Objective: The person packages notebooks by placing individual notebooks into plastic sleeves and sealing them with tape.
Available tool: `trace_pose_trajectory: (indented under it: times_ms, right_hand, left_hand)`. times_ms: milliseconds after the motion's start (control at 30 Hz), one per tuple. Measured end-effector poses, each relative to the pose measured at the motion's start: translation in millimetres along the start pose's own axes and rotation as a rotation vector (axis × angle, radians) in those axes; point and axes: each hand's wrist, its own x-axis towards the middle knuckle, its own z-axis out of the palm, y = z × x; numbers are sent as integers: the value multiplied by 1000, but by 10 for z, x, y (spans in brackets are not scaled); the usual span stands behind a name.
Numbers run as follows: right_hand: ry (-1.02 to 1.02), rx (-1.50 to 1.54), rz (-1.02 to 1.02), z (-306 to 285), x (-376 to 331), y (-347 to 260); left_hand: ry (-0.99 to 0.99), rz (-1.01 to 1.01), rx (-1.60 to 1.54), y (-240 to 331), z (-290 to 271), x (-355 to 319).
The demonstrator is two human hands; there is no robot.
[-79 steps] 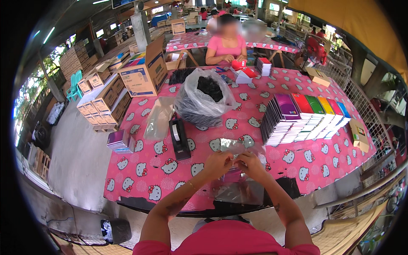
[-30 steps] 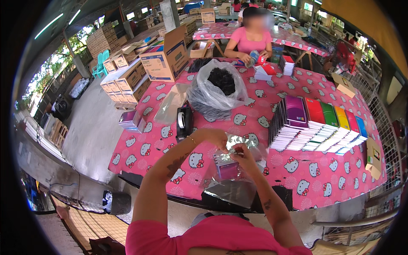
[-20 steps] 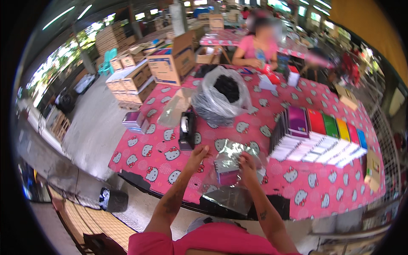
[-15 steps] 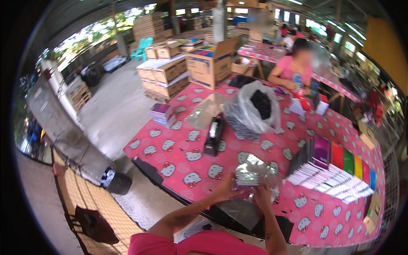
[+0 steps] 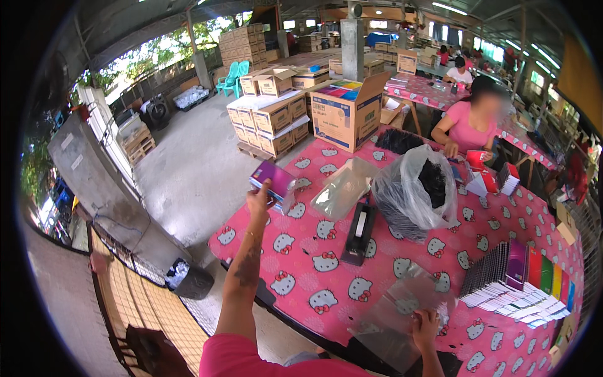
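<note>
— Head view, left of centre: what is the left hand (image 5: 259,200) doing?
— Its fingers are clamped on a purple packet (image 5: 274,178) in clear wrap, held out over the far left edge of the pink patterned table (image 5: 314,276).
— And the right hand (image 5: 426,322)?
— Lower right of centre, fingers pinched together on the edge of a clear plastic sleeve (image 5: 402,301) lying flat on the table.
— Packages around them?
— A loose stack of clear bags (image 5: 342,187) sits above centre, just beside a big clear sack of dark items (image 5: 414,191). A black tape dispenser (image 5: 359,232) lies below them. At right, a fanned row of notebooks (image 5: 521,283) with purple, red, green and yellow covers. At upper centre, an open blue-and-white carton (image 5: 345,113) stands at the table's far end, and brown cartons (image 5: 270,116) are stacked on a pallet to its left.
</note>
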Motion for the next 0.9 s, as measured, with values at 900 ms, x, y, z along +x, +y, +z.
trace_pose_trajectory:
  times_ms: [900]
  right_hand:
    - [-35,-120,81,49,58,-62]
  left_hand:
    - [-453,-122,158,-194,-329,1537]
